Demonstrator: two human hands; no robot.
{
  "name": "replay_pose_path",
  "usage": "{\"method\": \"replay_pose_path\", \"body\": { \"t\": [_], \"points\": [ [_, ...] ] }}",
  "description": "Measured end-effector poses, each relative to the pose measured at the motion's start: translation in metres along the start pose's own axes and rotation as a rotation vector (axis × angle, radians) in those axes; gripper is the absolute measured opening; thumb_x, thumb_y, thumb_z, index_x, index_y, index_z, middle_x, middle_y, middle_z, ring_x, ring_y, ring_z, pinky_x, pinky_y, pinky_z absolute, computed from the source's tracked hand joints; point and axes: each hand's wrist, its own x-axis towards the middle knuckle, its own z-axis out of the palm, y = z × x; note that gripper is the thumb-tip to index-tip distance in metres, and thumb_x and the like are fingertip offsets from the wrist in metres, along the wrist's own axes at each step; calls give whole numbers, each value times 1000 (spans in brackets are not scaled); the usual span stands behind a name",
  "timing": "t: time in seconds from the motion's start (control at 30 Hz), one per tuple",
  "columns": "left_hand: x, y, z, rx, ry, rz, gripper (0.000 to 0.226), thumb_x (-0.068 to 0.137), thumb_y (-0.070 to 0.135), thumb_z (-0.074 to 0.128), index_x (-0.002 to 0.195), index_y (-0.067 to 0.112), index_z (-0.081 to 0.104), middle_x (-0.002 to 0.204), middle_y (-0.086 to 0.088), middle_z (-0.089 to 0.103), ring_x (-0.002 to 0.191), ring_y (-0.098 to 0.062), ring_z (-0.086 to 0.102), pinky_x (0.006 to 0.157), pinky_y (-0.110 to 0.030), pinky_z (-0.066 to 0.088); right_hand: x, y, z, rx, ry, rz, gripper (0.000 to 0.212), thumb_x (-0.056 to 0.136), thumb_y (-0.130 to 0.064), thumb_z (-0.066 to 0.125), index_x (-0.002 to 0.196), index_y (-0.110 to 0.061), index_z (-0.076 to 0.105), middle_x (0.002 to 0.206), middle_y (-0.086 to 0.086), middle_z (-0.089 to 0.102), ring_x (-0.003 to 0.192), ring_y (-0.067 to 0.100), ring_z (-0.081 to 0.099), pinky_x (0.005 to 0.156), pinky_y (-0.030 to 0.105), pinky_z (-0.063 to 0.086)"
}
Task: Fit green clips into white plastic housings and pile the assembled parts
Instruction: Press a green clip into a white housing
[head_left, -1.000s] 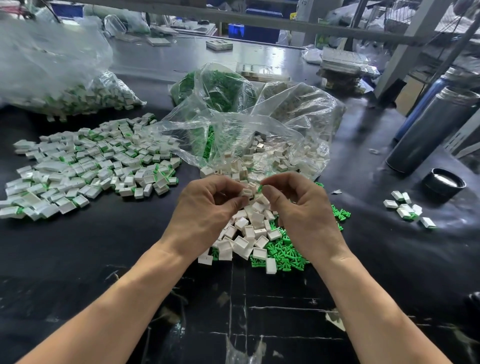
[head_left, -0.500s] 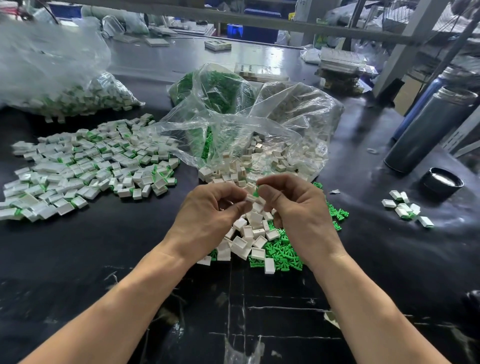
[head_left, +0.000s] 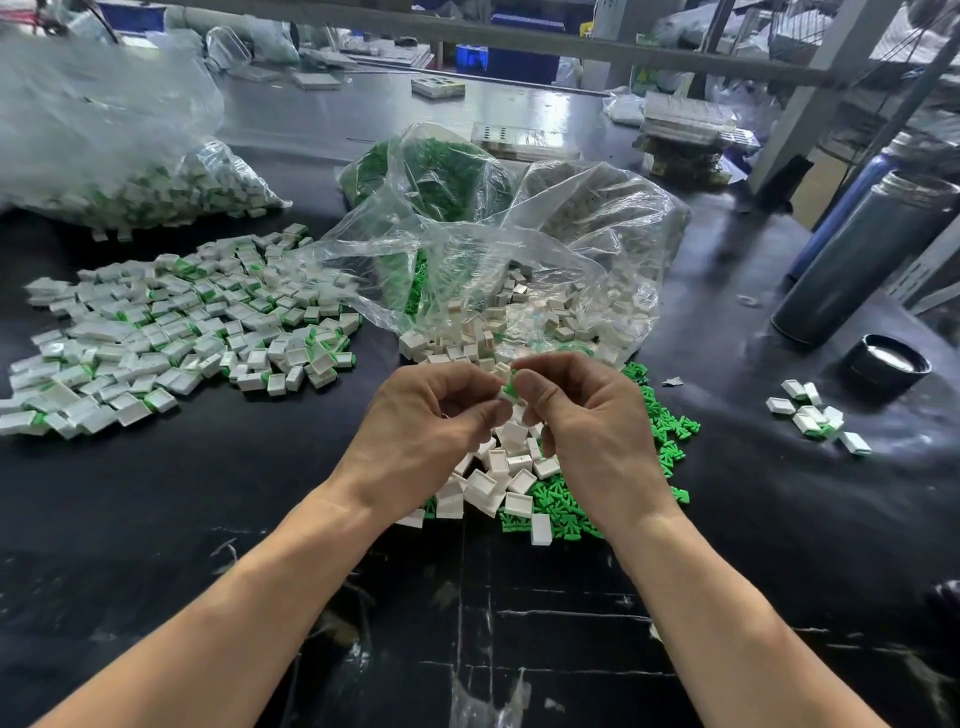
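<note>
Since a second ago both hands sit slightly lower over the loose pile, and a green clip now shows between the fingertips; nothing else on the bench has shifted. We order the rest big to small. Large clear bag far left, holding assembled parts. Open clear bag in the middle, white housings spilling from its mouth, a bag of green clips behind it. Two dark cylinders far right, black cap beside them. Pile of assembled parts spreads on the left of the bench, well apart from the hands. Loose white housings and loose green clips lie mixed right under the hands. Small cluster of parts right, near the cap. Left hand grip: narrow, fingers curled, pinching a white housing. Right hand grip: narrow, thumb and fingers pinching the green clip, which touches the housing's top edge. We cannot tell whether the clip is fully seated.
</note>
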Motion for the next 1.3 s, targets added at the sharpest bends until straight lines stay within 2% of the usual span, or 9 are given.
{"method": "replay_pose_path", "body": {
  "t": [0.17,0.4,0.57,0.7,0.87,1.0,1.07,1.17,1.3],
  "points": [
    [0,-2,0,-26,-22,1,9,93,10,74,92,18,78,80,-2,77,75,-20,75,71,-33,63,-2,-3,4,-39,36,-43,12,92,-9,76,92,-21,75,74,-10,73,65,3,63,58,14,47],
    [0,1,0,-93,-21,-30,4,93,7,73,93,8,77,77,-8,76,68,-19,71,66,-32,62,-4,-2,6,-62,38,-82,16,91,-8,77,90,-23,73,77,-3,73,67,9,65,61,21,50],
    [-1,2,-1,-82,-12,-33,4,93,9,73,94,9,77,77,-10,75,66,-16,68,64,-26,60,-3,0,3,-60,-5,-57,19,93,-12,76,85,-29,74,82,2,75,75,17,71,60,30,57],
    [0,2,0,-76,13,-23,3,93,9,74,93,9,77,77,-9,75,66,-14,68,63,-24,58,-3,0,2,-15,-14,-34,18,93,-10,75,86,-27,75,81,1,74,70,11,68,55,23,54],
    [0,1,1,-33,60,-16,3,91,13,76,93,15,77,77,-3,74,68,-11,67,67,-30,59,-5,0,7,84,12,3,15,94,-6,73,87,-20,74,82,3,74,72,15,68,56,26,54],
    [-1,-4,2,114,103,14,5,91,20,77,91,25,76,77,9,73,71,-8,66,71,-33,58,-5,-2,1,-180,-22,-44,16,95,-15,73,89,-30,71,84,-8,73,76,9,68,67,30,57],
    [-2,-4,1,191,132,51,7,91,22,77,91,29,75,77,15,72,71,-2,65,67,-24,55,-5,-5,-6,-350,-52,-129,15,95,-19,74,90,-33,70,83,-14,71,77,4,66,67,17,51],
    [-1,-3,-1,284,163,109,9,90,23,78,95,29,74,83,17,71,77,-2,66,69,-21,55,-4,-9,-11,-549,-92,-243,3,95,-22,75,97,-21,73,85,-11,68,82,7,62,70,19,49],
    [-1,0,-3,398,151,176,9,91,23,76,99,28,74,88,17,71,84,-2,67,75,-25,55,-2,-9,-12,-653,-103,-360,7,93,-18,76,97,-14,73,90,-5,67,82,15,61,72,28,51]
  ]
}}
